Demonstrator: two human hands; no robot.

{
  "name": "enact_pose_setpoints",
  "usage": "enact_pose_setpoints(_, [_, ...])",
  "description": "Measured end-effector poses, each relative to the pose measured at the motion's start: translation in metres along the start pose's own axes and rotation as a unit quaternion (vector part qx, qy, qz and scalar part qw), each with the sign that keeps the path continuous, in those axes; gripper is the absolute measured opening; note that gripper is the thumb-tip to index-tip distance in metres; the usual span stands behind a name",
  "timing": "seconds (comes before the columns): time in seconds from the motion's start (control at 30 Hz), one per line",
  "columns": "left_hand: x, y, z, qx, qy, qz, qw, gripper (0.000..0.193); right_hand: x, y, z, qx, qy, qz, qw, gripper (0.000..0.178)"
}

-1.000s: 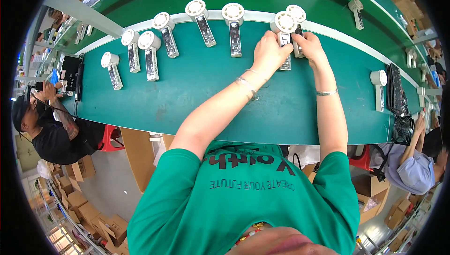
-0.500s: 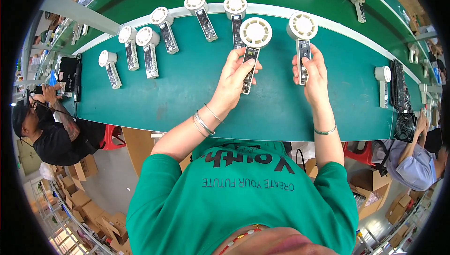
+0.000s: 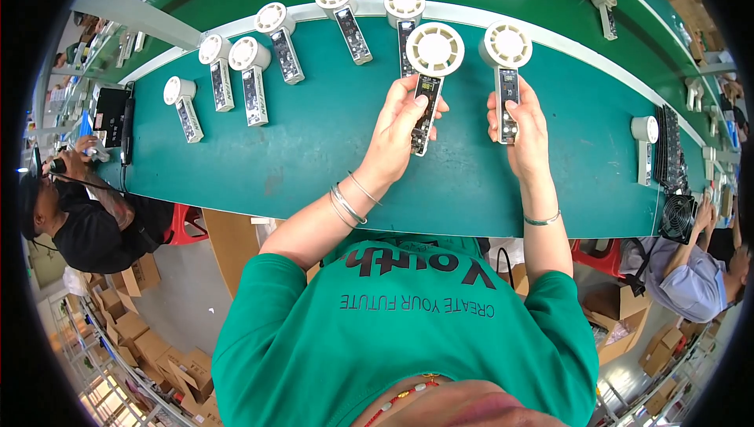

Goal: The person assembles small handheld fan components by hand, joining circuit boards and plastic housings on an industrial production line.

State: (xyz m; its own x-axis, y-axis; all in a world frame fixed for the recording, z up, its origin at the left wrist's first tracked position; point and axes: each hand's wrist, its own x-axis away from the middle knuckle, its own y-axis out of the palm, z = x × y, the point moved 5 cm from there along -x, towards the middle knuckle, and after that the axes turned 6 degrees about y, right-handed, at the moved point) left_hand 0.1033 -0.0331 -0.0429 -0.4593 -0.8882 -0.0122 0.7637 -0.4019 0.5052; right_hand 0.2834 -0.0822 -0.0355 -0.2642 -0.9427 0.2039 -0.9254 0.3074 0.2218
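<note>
Two white handheld fans with round slotted heads and exposed circuit boards in their handles are held up over the green bench. My left hand (image 3: 404,119) is closed round the handle of the left handheld fan (image 3: 436,50), its thumb on the board. Round the right handheld fan (image 3: 507,44) my right hand (image 3: 520,122) is closed too, thumb pressed near the middle of the handle. Just behind the left one lies another handheld fan (image 3: 405,6), its handle partly covered.
Several similar fans, among them an outer one (image 3: 183,105), lie in a curved row on the green bench (image 3: 314,144). At the right end are one more fan (image 3: 645,130), a stack of dark boards (image 3: 667,144) and a black cooling fan (image 3: 677,215). Co-workers sit at both sides.
The fan in my left hand has shifted slightly right and nearer to my view, its head tilting a little. My right hand has stayed almost still. The whole view has shifted slightly.
</note>
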Motion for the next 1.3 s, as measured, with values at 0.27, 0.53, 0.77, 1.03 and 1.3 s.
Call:
enact_pose_setpoints(0.27, [0.001, 0.000, -0.003, 0.006, 0.001, -0.016, 1.000, 0.036, -0.003, -0.006, 0.001, -0.107, 0.021, -0.034, 0.993, 0.044])
enact_pose_setpoints(0.53, [0.002, 0.002, -0.008, -0.004, -0.001, -0.020, 1.000, 0.036, 0.005, 0.001, 0.000, -0.092, 0.024, -0.005, 0.995, 0.034])
enact_pose_setpoints(0.77, [0.003, 0.003, -0.008, -0.012, 0.015, -0.022, 1.000, 0.036, 0.008, 0.003, 0.002, -0.074, 0.009, 0.014, 0.997, 0.029])
enact_pose_setpoints(1.03, [0.001, 0.005, -0.007, -0.051, 0.058, -0.027, 0.997, 0.031, 0.007, 0.004, 0.008, -0.063, 0.007, 0.025, 0.998, 0.027])
enact_pose_setpoints(1.3, [0.004, 0.007, -0.004, -0.025, 0.043, -0.033, 0.998, 0.034, 0.008, 0.001, 0.008, -0.073, -0.015, 0.049, 0.996, 0.025])
